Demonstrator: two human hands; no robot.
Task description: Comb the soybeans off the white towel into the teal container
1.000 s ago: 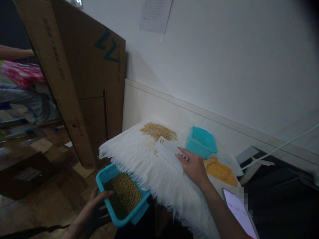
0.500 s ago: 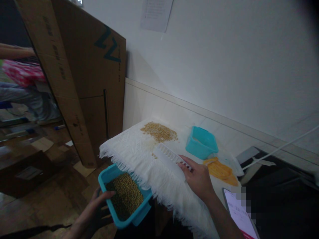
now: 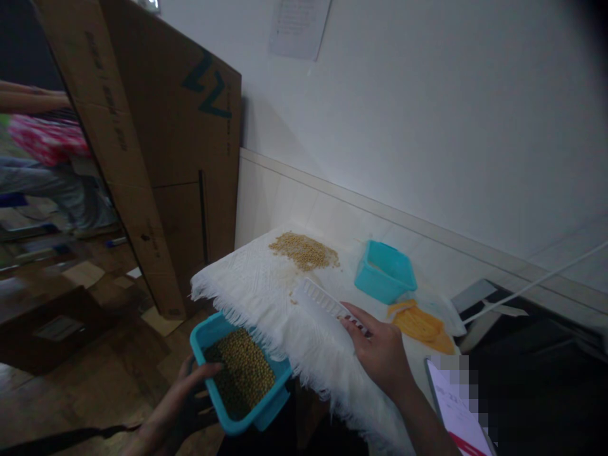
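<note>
My left hand (image 3: 187, 396) grips the left rim of a turquoise plastic basket (image 3: 223, 405), thumb over the edge and fingers outside. Soybeans (image 3: 247, 367) partly fill this basket, which is held just below the fringed front edge of a white cloth (image 3: 247, 278). Closed around one end of a white slotted plastic tray (image 3: 323, 307) is my right hand (image 3: 382, 351); the tray lies tilted on or just over the cloth. Beyond the tray's far end a few loose beans (image 3: 293, 299) are scattered. A larger soybean pile (image 3: 304, 250) rests farther back on the cloth.
A second turquoise basket (image 3: 380, 282) stands at the back right, beside a yellow cloth (image 3: 420, 326). A phone (image 3: 453, 399) lies at the right edge. A tall cardboard box (image 3: 175, 139) stands at the left; behind it sits another person (image 3: 52, 139). A wall rises behind the table.
My right hand and the tray have shifted slightly toward me, down and to the right. Fewer loose beans show by the tray's end. The left hand and basket have barely moved.
</note>
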